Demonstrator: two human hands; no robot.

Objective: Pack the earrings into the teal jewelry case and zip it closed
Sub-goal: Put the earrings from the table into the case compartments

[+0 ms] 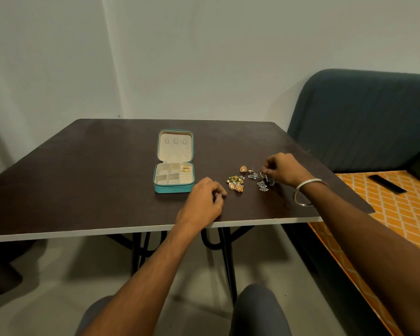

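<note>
The teal jewelry case (174, 188) lies open on the dark table (83, 178), its lid flat behind it. A gold earring pair (186, 169) sits in its back right compartment. Right of the case lies a cluster of earrings: a colourful gold bunch (235, 183), a gold one (243, 169) and silver ones (253, 176). My right hand (283, 168) pinches a silver earring (267, 178) at the cluster's right side. My left hand (204, 202) rests on the table with fingers loosely curled, holding nothing, just right of the case's front corner.
The table's white front edge (107, 230) runs across below my hands. A dark sofa back (361, 117) stands to the right. An orange patterned seat (386, 207) below it carries a black remote (387, 183). A silver bangle (306, 192) circles my right wrist.
</note>
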